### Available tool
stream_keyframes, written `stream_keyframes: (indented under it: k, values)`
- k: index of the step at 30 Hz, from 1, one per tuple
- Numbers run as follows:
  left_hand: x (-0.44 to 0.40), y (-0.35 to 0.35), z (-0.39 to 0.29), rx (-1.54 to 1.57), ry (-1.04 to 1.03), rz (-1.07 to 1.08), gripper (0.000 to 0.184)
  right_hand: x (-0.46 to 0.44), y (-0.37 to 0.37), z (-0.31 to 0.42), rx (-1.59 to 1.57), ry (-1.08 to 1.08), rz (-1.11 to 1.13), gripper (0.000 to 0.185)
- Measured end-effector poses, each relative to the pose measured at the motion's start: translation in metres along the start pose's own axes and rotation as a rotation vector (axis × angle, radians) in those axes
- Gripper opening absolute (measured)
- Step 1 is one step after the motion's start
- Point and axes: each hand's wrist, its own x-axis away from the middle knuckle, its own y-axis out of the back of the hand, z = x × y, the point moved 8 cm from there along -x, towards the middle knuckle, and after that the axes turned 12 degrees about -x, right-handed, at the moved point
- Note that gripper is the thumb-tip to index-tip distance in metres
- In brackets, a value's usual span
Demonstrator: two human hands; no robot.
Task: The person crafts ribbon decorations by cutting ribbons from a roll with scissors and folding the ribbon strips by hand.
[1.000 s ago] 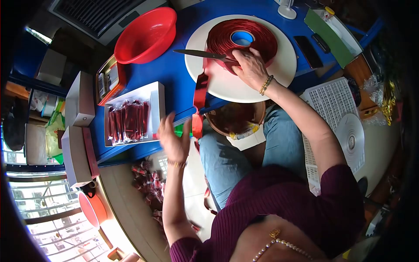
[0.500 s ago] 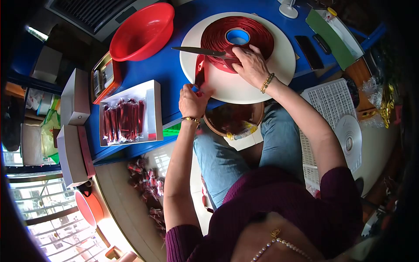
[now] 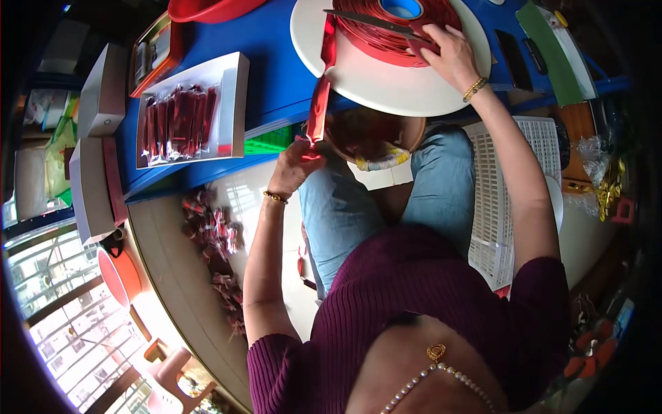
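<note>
A wide roll of dark red ribbon (image 3: 365,45) with a blue core lies on a round white disc (image 3: 400,98). From its left side a shiny red strip of ribbon (image 3: 319,103) runs down past the table edge. My left hand (image 3: 293,168) is closed on the strip's lower end, just left of my knee. Over the roll, my right hand (image 3: 452,56) is wrapped round the handles of dark-bladed scissors (image 3: 372,22). Their blades point left, above the strip; whether they are parted I cannot tell.
To the left, a white box (image 3: 238,103) holds several dark red wrapped packets (image 3: 181,123). A red basin (image 3: 214,8) and a tray (image 3: 172,52) stand behind. A phone (image 3: 514,61) lies right of the disc. Below the table edge sits a round brown container (image 3: 414,131).
My left hand has drawn the ribbon down toward my lap, so a longer strip shows. The right hand still holds the scissors over the roll. The view has tilted downward.
</note>
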Motion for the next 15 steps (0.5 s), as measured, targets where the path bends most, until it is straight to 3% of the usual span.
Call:
stream_keyframes:
  k: [2,4,5,9,12,14,15]
  values:
    - [0.010,0.004,0.030,0.127,0.112,0.027,0.027,0.001,0.001,-0.004,0.015,-0.025,0.013,0.038]
    - [0.016,0.018,0.021,-0.111,-0.058,-0.027,0.026,0.002,0.000,-0.008,0.030,-0.023,0.032,0.039]
    - [0.023,0.014,0.044,0.009,0.193,0.131,0.025,0.002,0.001,-0.009,0.021,-0.021,0.032,0.039]
    - [0.037,0.021,0.062,-0.001,0.123,0.094,0.018,0.003,-0.001,-0.010,-0.009,-0.003,0.035,0.039]
    - [0.050,0.028,0.031,0.350,0.248,0.126,0.017,0.003,0.003,-0.010,-0.025,-0.005,-0.017,0.036]
    - [0.056,0.034,0.016,0.415,0.317,0.142,0.015,0.010,0.015,0.001,-0.213,-0.112,0.008,0.033]
    - [0.058,0.036,0.012,0.463,0.336,0.130,0.015,0.020,0.025,0.023,-0.234,-0.047,-0.076,0.031]
